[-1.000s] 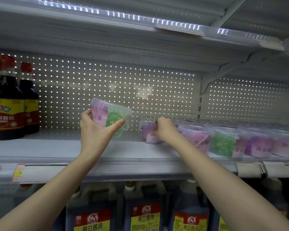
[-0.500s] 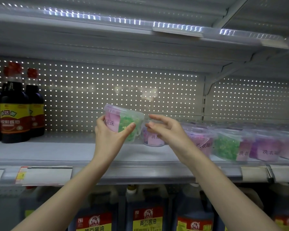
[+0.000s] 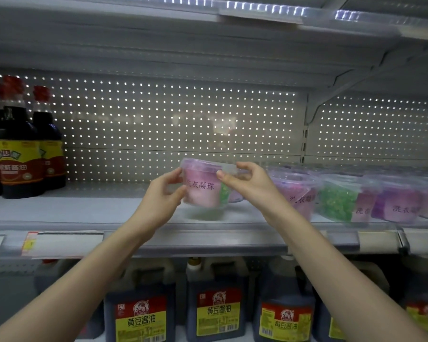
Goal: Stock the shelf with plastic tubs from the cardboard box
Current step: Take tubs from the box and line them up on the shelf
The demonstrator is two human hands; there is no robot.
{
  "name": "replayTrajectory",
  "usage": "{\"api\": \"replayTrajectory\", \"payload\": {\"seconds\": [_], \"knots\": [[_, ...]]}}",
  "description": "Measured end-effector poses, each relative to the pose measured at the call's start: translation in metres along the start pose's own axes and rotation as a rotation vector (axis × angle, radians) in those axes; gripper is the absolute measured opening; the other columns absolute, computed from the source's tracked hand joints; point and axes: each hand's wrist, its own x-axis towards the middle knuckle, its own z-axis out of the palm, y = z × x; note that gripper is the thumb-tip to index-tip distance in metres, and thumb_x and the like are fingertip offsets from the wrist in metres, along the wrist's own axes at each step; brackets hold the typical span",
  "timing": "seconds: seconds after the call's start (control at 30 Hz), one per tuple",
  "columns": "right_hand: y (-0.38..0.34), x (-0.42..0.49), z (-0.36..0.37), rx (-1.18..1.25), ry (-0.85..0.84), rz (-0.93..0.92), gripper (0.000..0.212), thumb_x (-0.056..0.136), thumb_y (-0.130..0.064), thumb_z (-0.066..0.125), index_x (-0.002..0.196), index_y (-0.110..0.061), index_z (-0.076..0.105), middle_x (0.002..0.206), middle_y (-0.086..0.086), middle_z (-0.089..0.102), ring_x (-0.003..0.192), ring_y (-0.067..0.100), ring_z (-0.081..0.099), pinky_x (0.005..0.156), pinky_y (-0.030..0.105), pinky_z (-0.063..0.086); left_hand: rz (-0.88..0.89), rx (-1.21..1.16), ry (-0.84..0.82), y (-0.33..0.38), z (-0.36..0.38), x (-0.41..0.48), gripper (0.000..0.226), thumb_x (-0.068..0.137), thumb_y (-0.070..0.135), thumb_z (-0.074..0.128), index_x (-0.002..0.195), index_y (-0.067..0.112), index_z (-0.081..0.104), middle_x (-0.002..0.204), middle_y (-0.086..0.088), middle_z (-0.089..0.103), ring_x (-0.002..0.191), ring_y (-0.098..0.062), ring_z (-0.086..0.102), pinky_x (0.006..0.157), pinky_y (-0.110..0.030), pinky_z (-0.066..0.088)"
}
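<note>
Holding one tub in both hands, in the air just above the shelf, at the left end of the row already stocked. Left hand gripping the tub's left side, fingers curled round the back and thumb in front. Right hand pinching the rim at the upper right between thumb and forefinger, other fingers loosely bent. Box not in view.

Seems to be the set-down step. To do it well:
- Lower flat, base level, not hanging tipped from the rim pinch.
- Land just beside the last of the row, front in line with the others.
- Keep the pink label facing out, as now.
- Let go with the right hand first, then nudge into line with the left.
- Mind the second tub half hidden behind the held one, likely easy to knock on the way down.

Count, as far as can be told:
- One tub in hand and one behind it.
- Four more in the row to the right, blurred toward the edge, perhaps others behind them.
- Bottles at the left of the shelf: three at least, dark, two red caps showing.
- Jugs on the level below: three with labels plain, more cut off at the right
</note>
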Motion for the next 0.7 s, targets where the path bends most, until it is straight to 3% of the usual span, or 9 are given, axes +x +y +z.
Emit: {"api": "replayTrajectory", "payload": {"seconds": [0.17, 0.27, 0.33, 0.43, 0.5, 0.57, 0.63, 0.7], "knots": [[0.004, 0.003, -0.004, -0.11, 0.02, 0.051, 0.097, 0.067, -0.061, 0.071, 0.142, -0.014, 0.031, 0.141, 0.001, 0.043, 0.125, 0.019, 0.046, 0.105, 0.041, 0.041, -0.003, -0.001, -0.085, 0.001, 0.005, -0.002, 0.038, 0.096, 0.002, 0.047, 0.133, 0.011, 0.052, 0.126, 0.006, 0.057, 0.093, -0.008, 0.068, 0.082, -0.025, 0.054], [0.002, 0.005, -0.005, -0.212, -0.032, 0.082, 0.113, 0.055, -0.078, 0.064, 0.143, -0.015, 0.03, 0.145, 0.0, 0.041, 0.129, 0.021, 0.044, 0.106, 0.045, 0.039, -0.023, -0.02, -0.113, 0.001, 0.006, 0.0, 0.031, 0.091, 0.0, 0.055, 0.12, 0.01, 0.063, 0.12, 0.001, 0.064, 0.099, -0.009, 0.066, 0.083, -0.022, 0.055], [0.0, 0.007, -0.006, -0.21, -0.035, 0.075, 0.101, 0.065, -0.068, 0.065, 0.144, -0.015, 0.029, 0.144, -0.001, 0.041, 0.128, 0.021, 0.043, 0.106, 0.044, 0.039, -0.024, 0.011, -0.11, 0.002, 0.004, 0.006, 0.022, 0.086, 0.001, 0.063, 0.102, 0.013, 0.072, 0.109, 0.001, 0.069, 0.097, -0.008, 0.066, 0.083, -0.023, 0.055], [0.0, 0.008, -0.009, -0.225, -0.047, 0.042, 0.078, 0.079, -0.046, 0.068, 0.143, -0.019, 0.032, 0.147, -0.002, 0.037, 0.13, 0.019, 0.041, 0.107, 0.043, 0.038, -0.055, 0.041, -0.115, 0.005, 0.002, 0.016, 0.014, 0.082, 0.0, 0.068, 0.085, 0.014, 0.07, 0.094, -0.006, 0.073, 0.087, -0.015, 0.067, 0.077, -0.026, 0.054], [0.001, 0.003, -0.012, -0.26, -0.089, 0.039, 0.072, 0.081, -0.044, 0.069, 0.141, -0.021, 0.036, 0.147, -0.005, 0.037, 0.129, 0.017, 0.042, 0.106, 0.04, 0.039, -0.096, 0.023, -0.107, 0.005, 0.001, 0.024, 0.016, 0.081, 0.0, 0.07, 0.09, 0.011, 0.062, 0.092, -0.009, 0.072, 0.087, -0.019, 0.066, 0.075, -0.03, 0.054], [0.003, -0.001, -0.016, -0.278, -0.099, 0.018, 0.069, 0.082, -0.044, 0.068, 0.14, -0.021, 0.038, 0.146, -0.006, 0.038, 0.129, 0.015, 0.041, 0.103, 0.034, 0.039, -0.15, 0.047, -0.152, 0.002, 0.001, 0.03, 0.034, 0.079, 0.005, 0.073, 0.107, 0.012, 0.056, 0.097, -0.007, 0.071, 0.091, -0.02, 0.066, 0.078, -0.034, 0.055], [0.003, -0.005, -0.019, -0.302, -0.092, -0.02, 0.064, 0.084, -0.042, 0.066, 0.139, -0.021, 0.041, 0.145, -0.006, 0.04, 0.129, 0.014, 0.041, 0.1, 0.03, 0.036, -0.173, 0.1, -0.251, 0.001, 0.003, 0.035, 0.052, 0.077, 0.011, 0.077, 0.122, 0.015, 0.05, 0.106, -0.006, 0.069, 0.095, -0.016, 0.064, 0.073, -0.029, 0.053], [0.002, -0.008, -0.02, -0.361, -0.081, -0.066, 0.056, 0.088, -0.039, 0.063, 0.137, -0.021, 0.043, 0.142, -0.006, 0.042, 0.127, 0.013, 0.042, 0.101, 0.03, 0.036, -0.171, 0.146, -0.361, 0.003, 0.008, 0.035, 0.054, 0.076, 0.018, 0.078, 0.123, 0.02, 0.052, 0.11, -0.002, 0.069, 0.096, -0.011, 0.061, 0.071, -0.026, 0.049]]}}
